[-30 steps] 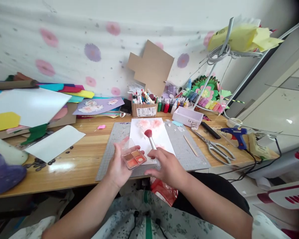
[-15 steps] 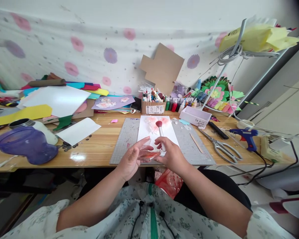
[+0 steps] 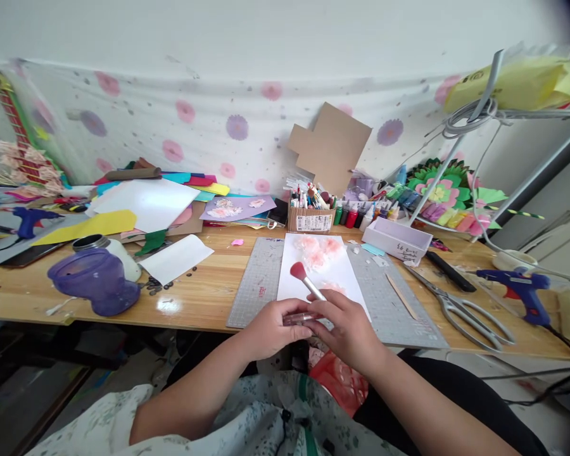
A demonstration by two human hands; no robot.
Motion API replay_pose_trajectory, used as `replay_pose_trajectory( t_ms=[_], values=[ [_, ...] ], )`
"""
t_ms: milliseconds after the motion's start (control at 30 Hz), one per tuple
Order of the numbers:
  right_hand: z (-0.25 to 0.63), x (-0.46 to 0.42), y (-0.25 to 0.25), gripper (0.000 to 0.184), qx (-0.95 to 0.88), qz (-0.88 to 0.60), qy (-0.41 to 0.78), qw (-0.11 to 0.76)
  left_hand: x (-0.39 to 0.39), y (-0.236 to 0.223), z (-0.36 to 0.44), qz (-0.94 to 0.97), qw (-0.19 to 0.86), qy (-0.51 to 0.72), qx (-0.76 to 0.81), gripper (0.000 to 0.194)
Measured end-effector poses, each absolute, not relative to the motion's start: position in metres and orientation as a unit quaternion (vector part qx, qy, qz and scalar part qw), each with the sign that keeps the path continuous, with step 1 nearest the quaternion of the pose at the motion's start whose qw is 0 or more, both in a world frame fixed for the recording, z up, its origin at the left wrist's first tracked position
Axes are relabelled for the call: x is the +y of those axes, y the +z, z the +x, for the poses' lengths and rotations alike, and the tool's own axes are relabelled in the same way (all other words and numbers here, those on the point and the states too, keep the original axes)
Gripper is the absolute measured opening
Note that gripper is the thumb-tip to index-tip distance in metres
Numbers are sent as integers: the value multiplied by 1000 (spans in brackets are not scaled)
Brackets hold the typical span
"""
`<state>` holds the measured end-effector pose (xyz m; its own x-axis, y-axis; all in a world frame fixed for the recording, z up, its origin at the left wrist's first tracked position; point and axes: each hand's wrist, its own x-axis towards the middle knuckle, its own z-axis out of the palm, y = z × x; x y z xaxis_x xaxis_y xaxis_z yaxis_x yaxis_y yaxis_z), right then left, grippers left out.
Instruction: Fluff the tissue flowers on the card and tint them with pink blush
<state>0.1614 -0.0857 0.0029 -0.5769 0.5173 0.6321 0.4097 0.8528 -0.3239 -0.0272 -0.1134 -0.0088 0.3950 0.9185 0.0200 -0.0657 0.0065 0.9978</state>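
My left hand [image 3: 272, 329] is closed around a small clear compact case [image 3: 297, 318], just over the near edge of the desk. In my right hand [image 3: 349, 326] is a makeup brush [image 3: 311, 284] with a white handle and reddish bristles, tilted up and to the left. Fingers of that hand also touch the compact's right side, and the case looks closed. Beyond the hands lies a white sheet of paper [image 3: 289, 263] bearing pale pink, flower-like patches [image 3: 316, 256]. The sheet rests on a grey cutting mat [image 3: 255, 278].
Right of the paper are a wooden stick [image 3: 401, 296], large scissors [image 3: 460, 310] and a blue glue gun [image 3: 515, 288]. A box of pens [image 3: 312, 218] and a lilac tray [image 3: 396, 237] stand behind. On the left are a purple container [image 3: 92, 278] and coloured sheets [image 3: 142, 202].
The clear compact was open between my hands and now looks closed. My hands have come together around it, and the brush has tipped further left. The camera view has turned left.
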Motion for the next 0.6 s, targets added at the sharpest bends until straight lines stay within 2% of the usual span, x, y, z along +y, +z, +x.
replay_pose_trajectory(
  t_ms=[100,200,267,333,433,600],
  values=[
    [157,-86,2,10,-885,-266,71,376,-110,-7,-27,625,549,375,409,28],
    [158,-80,3,10,-889,-277,84,355,-104,-3,-31,690,488,333,418,29],
    [164,-69,7,20,-887,-307,99,330,-92,-1,-43,736,422,296,439,34],
    [179,-50,11,31,-874,-372,119,290,-71,-1,-65,765,297,247,515,36],
    [214,-8,13,27,-831,-503,118,207,-24,-5,-112,731,194,254,603,46],
    [269,64,6,26,-778,-603,62,163,50,-17,-182,679,53,301,668,48]
  ],
)
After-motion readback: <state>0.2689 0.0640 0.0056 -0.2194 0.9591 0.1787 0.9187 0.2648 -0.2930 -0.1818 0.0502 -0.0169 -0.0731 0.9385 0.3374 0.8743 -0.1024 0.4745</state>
